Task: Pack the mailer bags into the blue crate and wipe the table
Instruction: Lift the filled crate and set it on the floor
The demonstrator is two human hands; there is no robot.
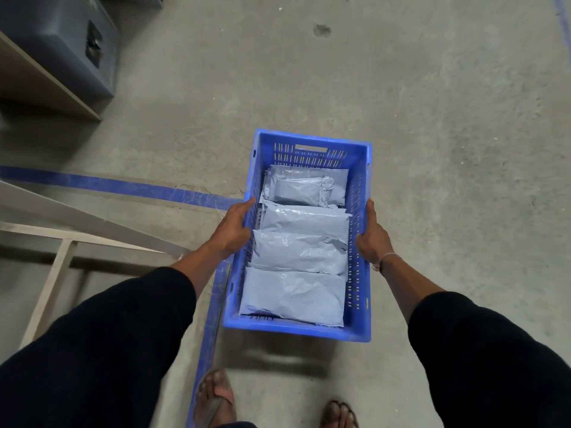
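I hold the blue crate (360, 330) above the concrete floor, its long axis pointing away from me. My left hand (233, 227) grips its left rim, fingers curled over the edge. Gripping the right rim is my right hand (372, 237). Several grey mailer bags (296, 291) lie flat inside, overlapping in a row from near to far; the farthest one (301, 188) is folded and lumpy. The crate's shadow falls on the floor below its near end.
A pale table frame (55, 267) stands at the left, below my left arm. A dark grey case (61, 41) sits on a low wooden shelf at top left. Blue tape lines (123, 183) cross the floor. My sandalled feet (216, 396) show at the bottom.
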